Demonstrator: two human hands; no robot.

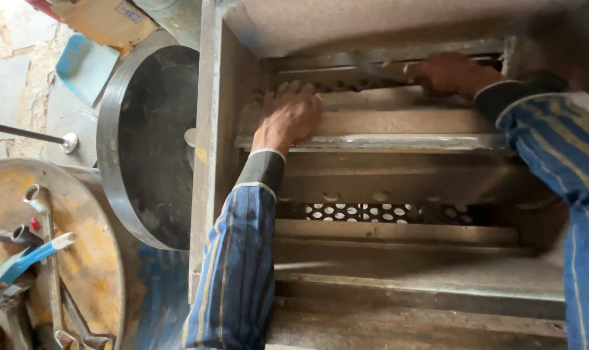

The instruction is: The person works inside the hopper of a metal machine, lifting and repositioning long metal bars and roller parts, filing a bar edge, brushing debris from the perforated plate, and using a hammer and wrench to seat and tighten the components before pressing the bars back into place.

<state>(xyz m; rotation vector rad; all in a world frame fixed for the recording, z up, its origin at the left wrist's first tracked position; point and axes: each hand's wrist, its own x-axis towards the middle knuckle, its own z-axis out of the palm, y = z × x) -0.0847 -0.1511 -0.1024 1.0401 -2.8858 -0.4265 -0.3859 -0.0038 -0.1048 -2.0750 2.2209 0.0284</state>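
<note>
Both arms reach into the dusty metal machine housing point(217, 129). The left hand point(288, 116) lies flat, fingers spread, on a long crossbar point(398, 122) running left to right. The right hand point(453, 72) sits higher and deeper, curled on the upper slotted bar point(346, 68); what it grips I cannot tell. A perforated screen point(366, 212) lies below, a large pulley wheel point(149, 136) to the left, wrenches point(48, 259) on a rusty drum lid point(93, 259).

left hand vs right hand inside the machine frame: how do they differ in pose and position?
The left hand lies flat, fingers spread, on the dusty bar nearer the frame's left wall; the right hand sits higher and deeper, by the upper slot. The left hand's fingers show plainly and grip nothing; the right hand's are curled and blurred, so whether it grips anything is unclear. The left hand's arm comes up from below, the right hand's from the side. Both wear blue striped sleeves with dark cuffs.
</note>
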